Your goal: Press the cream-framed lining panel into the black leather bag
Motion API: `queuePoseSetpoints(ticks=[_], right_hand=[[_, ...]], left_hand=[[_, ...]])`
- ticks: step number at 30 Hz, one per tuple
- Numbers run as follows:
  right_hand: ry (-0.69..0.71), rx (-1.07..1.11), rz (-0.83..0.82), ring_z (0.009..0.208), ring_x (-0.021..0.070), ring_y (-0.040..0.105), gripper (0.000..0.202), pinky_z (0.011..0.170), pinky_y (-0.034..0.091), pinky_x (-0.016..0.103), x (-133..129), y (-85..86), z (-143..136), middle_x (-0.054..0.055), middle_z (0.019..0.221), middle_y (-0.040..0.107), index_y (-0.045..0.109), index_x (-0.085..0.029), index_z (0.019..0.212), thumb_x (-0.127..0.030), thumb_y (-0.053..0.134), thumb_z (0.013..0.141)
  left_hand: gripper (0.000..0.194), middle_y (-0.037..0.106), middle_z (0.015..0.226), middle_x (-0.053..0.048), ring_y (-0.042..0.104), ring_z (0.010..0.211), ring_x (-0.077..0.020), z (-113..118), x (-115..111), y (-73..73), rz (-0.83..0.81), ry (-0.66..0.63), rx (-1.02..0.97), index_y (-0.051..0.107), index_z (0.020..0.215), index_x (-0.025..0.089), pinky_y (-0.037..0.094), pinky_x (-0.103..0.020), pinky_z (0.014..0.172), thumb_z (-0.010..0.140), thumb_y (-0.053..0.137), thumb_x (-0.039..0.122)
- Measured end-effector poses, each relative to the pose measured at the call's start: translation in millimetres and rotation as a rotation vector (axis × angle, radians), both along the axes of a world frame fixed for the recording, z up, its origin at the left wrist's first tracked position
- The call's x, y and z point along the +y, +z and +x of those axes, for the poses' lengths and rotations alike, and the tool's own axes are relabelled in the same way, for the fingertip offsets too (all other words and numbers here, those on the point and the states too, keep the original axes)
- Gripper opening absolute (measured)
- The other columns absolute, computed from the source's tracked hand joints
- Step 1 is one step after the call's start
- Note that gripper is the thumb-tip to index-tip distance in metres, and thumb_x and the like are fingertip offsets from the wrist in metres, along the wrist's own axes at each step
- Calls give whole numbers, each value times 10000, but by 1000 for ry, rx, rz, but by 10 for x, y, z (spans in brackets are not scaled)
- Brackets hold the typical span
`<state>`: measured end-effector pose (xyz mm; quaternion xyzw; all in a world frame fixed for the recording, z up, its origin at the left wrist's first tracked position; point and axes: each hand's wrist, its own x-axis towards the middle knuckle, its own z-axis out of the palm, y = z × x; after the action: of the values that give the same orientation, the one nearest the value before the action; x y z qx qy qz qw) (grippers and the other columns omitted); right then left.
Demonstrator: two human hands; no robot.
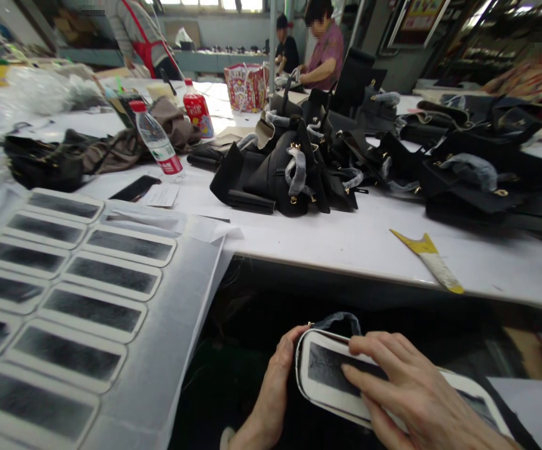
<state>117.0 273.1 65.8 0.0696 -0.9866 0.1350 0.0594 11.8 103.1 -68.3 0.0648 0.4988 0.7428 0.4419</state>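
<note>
The left grip (275, 384) holds the handbag (329, 405) at its rounded end; the right grip (357, 356), open, rests on its white-bordered panel (324, 362). Held before the counter (308, 244), the bag looks light, soft-sided; the rim should give firmest hold.

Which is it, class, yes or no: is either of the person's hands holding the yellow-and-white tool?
No: the yellow-and-white tool lies on the white table, while the left hand and right hand are at the pale-edged panel.
</note>
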Motion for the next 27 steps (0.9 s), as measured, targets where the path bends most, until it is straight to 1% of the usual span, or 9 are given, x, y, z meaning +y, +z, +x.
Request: queuePoseSetpoints(ticks=[1,3,5,8,11,13,18,23,27], right_hand=[[-3,-6,-61,997,210,633,282,833,576,321,-23,-35,-24,102,1132,635,663,-197,1075,-111,489,870],[-4,-33,-132,1043,202,624,367,865,576,312,-67,-140,-59,99,1205,608,611,-214,1231,-125,482,900],[-12,-59,-118,1096,225,614,441,901,579,365,-97,-253,-72,101,1298,572,540,-246,1348,-152,499,919],[-12,-52,-55,1144,251,610,469,915,584,412,-107,-343,-70,101,1348,560,528,-265,1369,-143,514,917],[17,-53,-53,1185,241,602,486,928,582,372,-103,-315,-98,100,1359,571,537,-243,1359,-116,525,890],[22,-106,-83,1171,227,612,485,940,576,353,-110,-277,-136,82,1353,583,549,-248,1340,-114,538,874],[-50,-172,-136,1038,244,661,470,858,603,398,-167,-280,-191,41,1275,635,576,-289,1268,-115,544,832],[-126,-173,-172,1026,257,650,431,810,593,412,-240,-311,-197,63,1248,624,588,-285,1179,-91,502,803],[-177,-189,-216,1101,265,599,521,855,555,433,-297,-307,-217,67,1299,564,558,-294,1233,-55,483,776]], left_hand=[[480,621,1366,-67,499,1325,-284,-1,1,7,11,4,0,613,1303,233,312,-460,1173,1003,365,514],[477,622,1365,-71,503,1322,-289,0,1,10,13,11,-2,614,1302,229,309,-469,1176,998,381,513],[462,621,1366,-68,499,1327,-283,4,-2,0,-2,7,-6,617,1298,229,297,-468,1184,998,393,500],[459,619,1368,-69,498,1330,-279,6,-6,-33,-11,-5,5,605,1311,228,293,-475,1188,1002,393,492],[454,605,1384,-67,486,1338,-279,-7,-9,-55,-35,-16,39,598,1317,231,281,-483,1192,1004,386,482],[437,598,1390,-62,483,1338,-274,-25,-10,-48,-55,-28,61,605,1306,236,274,-482,1193,1011,371,458],[406,587,1399,-52,471,1346,-262,-63,2,-10,-51,-29,118,623,1279,240,254,-465,1201,1013,368,410],[472,586,1408,-67,477,1347,-270,-67,4,-1,6,-66,-7,571,1347,235,279,-476,1190,1011,360,492],[482,613,1380,-83,483,1346,-274,-81,3,77,32,-67,-106,606,1315,186,249,-461,1208,996,420,496]])
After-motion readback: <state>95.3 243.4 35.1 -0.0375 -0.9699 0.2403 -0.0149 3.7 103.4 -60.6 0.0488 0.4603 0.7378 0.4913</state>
